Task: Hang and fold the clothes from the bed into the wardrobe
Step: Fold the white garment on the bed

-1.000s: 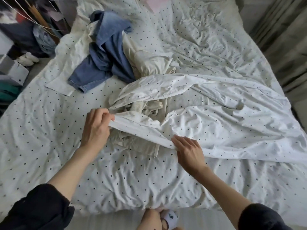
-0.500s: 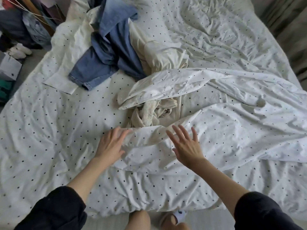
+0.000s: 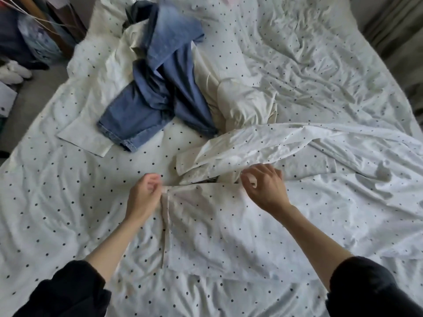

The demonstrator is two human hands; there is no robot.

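Observation:
A white polka-dot sheet (image 3: 217,229) lies folded over on the bed in front of me, its straight edge running down the middle. My left hand (image 3: 144,193) pinches the sheet's upper left corner with curled fingers. My right hand (image 3: 265,186) grips the fold's upper edge at the right. Beyond my hands lies a heap of clothes: blue jeans (image 3: 160,88) draped over a cream garment (image 3: 242,104). A dark label peeks out between my hands.
The bed (image 3: 57,202) is covered in the same white dotted fabric and fills most of the view. At the left edge are a grey floor, white shoes (image 3: 13,72) and dark bags (image 3: 29,40). A curtain (image 3: 393,26) hangs at the far right.
A second ago both hands held up the sheet's edge, then they laid it down and smoothed it with flat fingers. Now both hands grip the folded edge again, further up the bed.

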